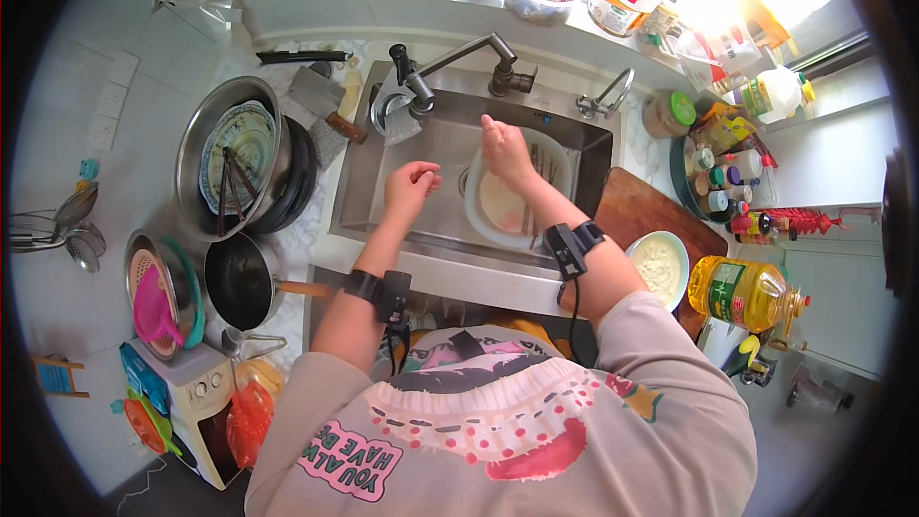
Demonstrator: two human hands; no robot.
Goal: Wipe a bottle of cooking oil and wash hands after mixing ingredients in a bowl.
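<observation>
My left hand [411, 190] hovers over the left half of the stainless steel sink [359, 194], its fingers loosely bent and apart, with nothing visible in them. My right hand [507, 151] is above the left rim of a pale plastic basin [474, 208], its fingers drawn together; no object shows in them, though the palm is hidden. The basin sits in the sink with cloudy water [502, 205] and several chopsticks [535, 219] in it, partly covered by my right forearm. Above the sink's left side, the grey faucet [423, 97] points down near a clear plastic piece [400, 123].
Left on the counter are a steel bowl [188, 158] with plates and chopsticks, a cleaver [319, 93] and a saucepan [240, 280]. At right, a bowl of white batter-like food [657, 266] and an oil bottle [743, 293] stand by a wooden cutting board [632, 208].
</observation>
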